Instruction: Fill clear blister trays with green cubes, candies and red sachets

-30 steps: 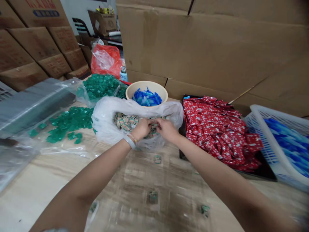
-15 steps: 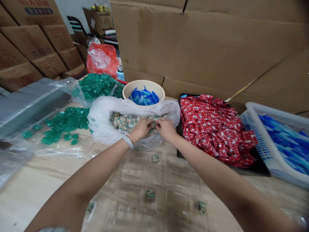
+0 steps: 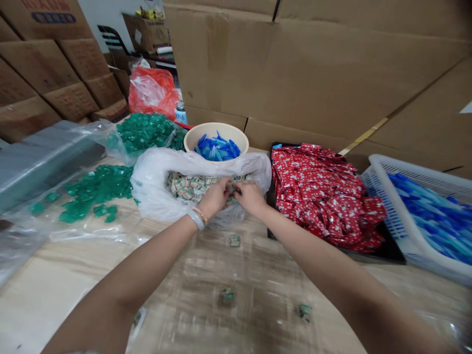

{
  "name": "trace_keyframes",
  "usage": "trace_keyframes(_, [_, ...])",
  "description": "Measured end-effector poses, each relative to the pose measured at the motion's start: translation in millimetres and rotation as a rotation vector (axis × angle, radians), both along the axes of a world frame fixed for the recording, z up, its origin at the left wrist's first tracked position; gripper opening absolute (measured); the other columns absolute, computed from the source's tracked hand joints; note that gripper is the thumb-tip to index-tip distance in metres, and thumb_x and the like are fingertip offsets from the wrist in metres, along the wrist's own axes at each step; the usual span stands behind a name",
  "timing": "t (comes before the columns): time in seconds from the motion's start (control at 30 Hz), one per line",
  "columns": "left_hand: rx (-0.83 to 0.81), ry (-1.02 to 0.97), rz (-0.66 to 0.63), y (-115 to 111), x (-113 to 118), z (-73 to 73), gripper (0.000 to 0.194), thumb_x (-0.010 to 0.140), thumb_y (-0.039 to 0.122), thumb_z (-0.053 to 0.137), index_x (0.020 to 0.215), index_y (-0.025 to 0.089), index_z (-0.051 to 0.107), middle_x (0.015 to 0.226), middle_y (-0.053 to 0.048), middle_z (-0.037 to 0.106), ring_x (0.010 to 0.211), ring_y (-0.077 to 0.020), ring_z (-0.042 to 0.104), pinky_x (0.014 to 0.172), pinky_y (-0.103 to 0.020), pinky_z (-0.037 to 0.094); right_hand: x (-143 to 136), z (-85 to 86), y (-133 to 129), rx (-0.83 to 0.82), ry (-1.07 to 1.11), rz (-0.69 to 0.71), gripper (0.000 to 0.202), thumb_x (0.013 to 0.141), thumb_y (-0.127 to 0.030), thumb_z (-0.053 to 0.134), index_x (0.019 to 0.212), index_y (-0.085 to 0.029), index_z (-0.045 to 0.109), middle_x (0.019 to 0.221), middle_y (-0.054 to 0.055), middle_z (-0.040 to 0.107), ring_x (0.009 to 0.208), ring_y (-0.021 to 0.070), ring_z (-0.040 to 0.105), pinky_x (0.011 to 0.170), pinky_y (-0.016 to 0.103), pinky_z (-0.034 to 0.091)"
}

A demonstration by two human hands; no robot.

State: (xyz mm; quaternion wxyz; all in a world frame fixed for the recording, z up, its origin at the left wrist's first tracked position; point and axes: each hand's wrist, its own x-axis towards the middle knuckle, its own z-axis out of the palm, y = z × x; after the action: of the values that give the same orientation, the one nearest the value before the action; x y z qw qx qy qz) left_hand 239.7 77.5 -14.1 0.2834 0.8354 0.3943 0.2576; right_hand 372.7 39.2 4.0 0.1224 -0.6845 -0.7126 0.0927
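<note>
Both hands meet over a white plastic bag point(image 3: 147, 169), rolled open and full of small striped wrapped pieces point(image 3: 190, 186) in pinkish and green tones. My left hand point(image 3: 217, 196) reaches in from the left with fingers bent and pinched together. Opposite it, my right hand point(image 3: 250, 196) pinches too, its fingertips almost touching the left ones. What lies between the fingers is too small and hidden to make out. On the table below, a small striped bundle point(image 3: 234, 240) lies in a clear plastic tray point(image 3: 199, 275), with two more bundles nearer to me.
Green packets point(image 3: 98, 189) lie at left, with a larger green heap point(image 3: 145, 132) behind. A cream bowl point(image 3: 190, 142) holds blue pointed pieces. Red printed packets point(image 3: 320, 196) fill a black tray. A white basket point(image 3: 409, 211) with blue sticks stands far right. Cardboard point(image 3: 313, 73) walls the back.
The camera view has shifted slightly, so the things appear a little further left. Both hands stay over the bag, with small finger movements among the striped pieces.
</note>
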Motion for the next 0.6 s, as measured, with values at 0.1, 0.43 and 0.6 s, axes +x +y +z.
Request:
trace_keyframes(0.1, [0.038, -0.021, 0.018, -2.6, 2.4, -0.5, 0.037, 0.070, 0.005, 0.045, 0.106, 0.011, 0.054, 0.094, -0.010, 0.063, 0.085, -0.0181, 0.058, 0.078, -0.029, 0.045, -1.8, -2.3, -0.2, 0.007, 0.023, -0.012, 0.031, 0.075, -0.015, 0.047, 0.104, -0.014, 0.059, 0.098, 0.010, 0.061, 0.092, 0.0201, 0.052, 0.082, 0.032, 0.035])
trace_keyframes(0.43, [0.095, 0.126, -0.008, -4.8, 5.3, 3.3, 0.034, 0.073, 0.014, 0.041, 0.104, 0.015, 0.055, 0.092, -0.008, 0.066, 0.078, -0.0193, 0.060, 0.073, -0.028, 0.046, -11.5, 4.6, -4.0, 0.026, -0.122, -0.038, 0.026, 0.082, -0.015, 0.037, 0.093, -0.013, 0.060, 0.096, 0.010, 0.062, 0.091, 0.0197, 0.053, 0.081, 0.034, 0.039])
trace_keyframes(0.6, [0.086, 0.250, 0.077, -4.4, 5.8, 7.0, 0.046, 0.073, 0.030, 0.044, 0.119, 0.025, 0.042, 0.100, -0.004, 0.063, 0.091, -0.0257, 0.058, 0.076, -0.039, 0.046, -20.9, 2.6, 1.7, 0.142, -0.247, -0.011, 0.025, 0.084, -0.020, 0.036, 0.094, -0.017, 0.059, 0.097, -0.001, 0.063, 0.090, 0.0117, 0.053, 0.082, 0.027, 0.037])
